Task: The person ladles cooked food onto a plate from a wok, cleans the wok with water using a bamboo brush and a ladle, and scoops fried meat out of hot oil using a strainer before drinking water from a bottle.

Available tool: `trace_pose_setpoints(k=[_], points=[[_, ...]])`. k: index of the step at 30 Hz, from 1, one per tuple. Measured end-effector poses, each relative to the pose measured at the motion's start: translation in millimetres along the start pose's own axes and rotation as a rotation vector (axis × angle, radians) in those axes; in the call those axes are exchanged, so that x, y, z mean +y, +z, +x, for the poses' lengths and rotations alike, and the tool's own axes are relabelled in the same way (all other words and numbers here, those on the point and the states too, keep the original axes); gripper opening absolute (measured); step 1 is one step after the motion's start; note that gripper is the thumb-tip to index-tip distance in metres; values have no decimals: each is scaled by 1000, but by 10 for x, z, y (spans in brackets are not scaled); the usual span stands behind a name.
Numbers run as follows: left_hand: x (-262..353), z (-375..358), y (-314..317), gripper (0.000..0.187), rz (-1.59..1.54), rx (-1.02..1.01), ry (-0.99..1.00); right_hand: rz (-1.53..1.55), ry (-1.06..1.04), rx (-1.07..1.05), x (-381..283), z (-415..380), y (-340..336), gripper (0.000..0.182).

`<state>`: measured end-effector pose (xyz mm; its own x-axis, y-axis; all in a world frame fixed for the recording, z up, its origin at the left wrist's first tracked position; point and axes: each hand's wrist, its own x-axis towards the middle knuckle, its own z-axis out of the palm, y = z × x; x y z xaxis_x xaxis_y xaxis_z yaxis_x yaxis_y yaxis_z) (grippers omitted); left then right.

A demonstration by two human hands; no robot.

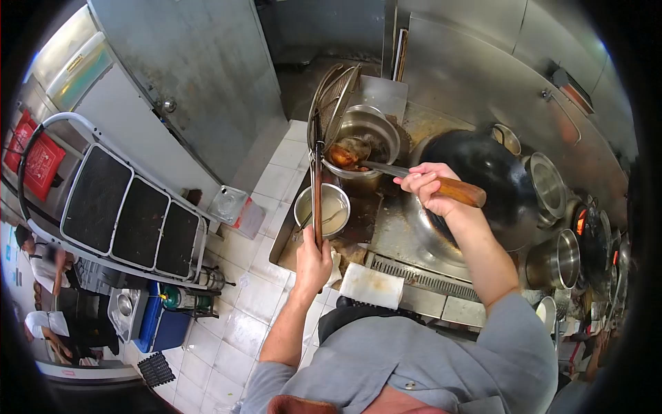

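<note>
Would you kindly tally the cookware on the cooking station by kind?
Wok: 1
Ladle in right hand: 1
Wire strainer in left hand: 1
Round metal pots and bowls: about 6, including and
Total: about 9

- No lettering here can be made out.
- The red sign (33, 157) on the far left wall carries white marks, too blurred to read.
- The glowing orange panel (580, 222) by the pots at the right shows no legible figure.
</note>
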<state>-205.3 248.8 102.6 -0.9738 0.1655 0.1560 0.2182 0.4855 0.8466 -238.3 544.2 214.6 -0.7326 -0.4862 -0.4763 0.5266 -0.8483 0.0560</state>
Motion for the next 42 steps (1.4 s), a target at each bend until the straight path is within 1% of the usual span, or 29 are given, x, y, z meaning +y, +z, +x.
trace_pose_setpoints(k=[1, 3, 5, 6, 7, 10, 15, 17, 18, 19, 21, 22, 25, 26, 27, 29, 30, 32, 33, 35, 36, 37, 39, 40, 41, 42], points=[[7, -1, 25, 35, 25, -4, -14, 36, -21, 19, 14, -12, -4, 43], [53, 14, 86, 34, 33, 28, 18, 79, -22, -9, -19, -9, -64, 45], [97, 23, 164, 34, 41, 51, 45, 71, 59, -120, -111, 13, -109, 32], [122, 42, 199, 34, 32, 43, 12, 85, 88, -135, -122, 8, -96, 24], [168, 52, 221, 33, 22, 38, -20, 86, 91, -143, -129, -7, -100, 24], [301, 41, 241, 30, 22, 70, -4, 127, 113, -188, -159, -63, -113, 15], [348, 32, 316, 26, 32, 118, 20, 141, 97, -211, -220, -154, -215, 14], [331, 35, 327, 24, 19, 144, -57, 129, 85, -207, -229, -184, -224, 13], [340, 17, 316, 23, 51, 192, 16, 131, 101, -231, -240, -199, -222, 12], [338, 4, 304, 23, 54, 189, 23, 132, 117, -254, -249, -220, -221, 12], [313, -11, 289, 23, 56, 185, 10, 121, 115, -268, -258, -280, -213, 11], [301, -21, 289, 22, 56, 163, -48, 106, 118, -276, -262, -307, -203, 11], [234, -38, 360, 21, 48, 158, -87, 62, 102, -291, -302, -373, -163, 11], [167, -36, 407, 19, 119, 222, 73, 61, 99, -294, -313, -398, -144, 11], [136, -14, 432, 19, 118, 222, 78, 58, 97, -289, -325, -432, -122, 12], [88, 6, 473, 17, 3, 149, -7, 54, 92, -283, -340, -506, -65, 13], [184, -9, 453, 17, 0, 147, -5, 32, 85, -287, -339, -547, -22, 13], [513, -44, 381, 15, -257, 14, -188, -6, 69, -300, -370, -600, 31, 13], [577, -39, 385, 15, -261, 12, -185, -8, 63, -300, -361, -635, 58, 13], [691, -25, 401, 14, -674, -95, -306, -50, 44, -304, -332, -710, 132, 14], [835, -49, 389, 13, -793, -121, -367, -56, 42, -302, -328, -730, 145, 14], [864, -18, 389, 13, -800, -119, -363, -60, 50, -306, -318, -747, 158, 12], [881, 21, 350, 10, -1075, -263, -447, -70, 62, -303, -277, -767, 140, 10], [879, 47, 329, 6, -1153, -319, -464, -165, 3, -296, -257, -768, 103, 12], [865, 65, 325, 6, -1158, -311, -461, -260, -54, -290, -245, -758, 57, 15], [848, 82, 324, 5, -1223, -369, -477, -316, -94, -301, -271, -696, -34, 21]])
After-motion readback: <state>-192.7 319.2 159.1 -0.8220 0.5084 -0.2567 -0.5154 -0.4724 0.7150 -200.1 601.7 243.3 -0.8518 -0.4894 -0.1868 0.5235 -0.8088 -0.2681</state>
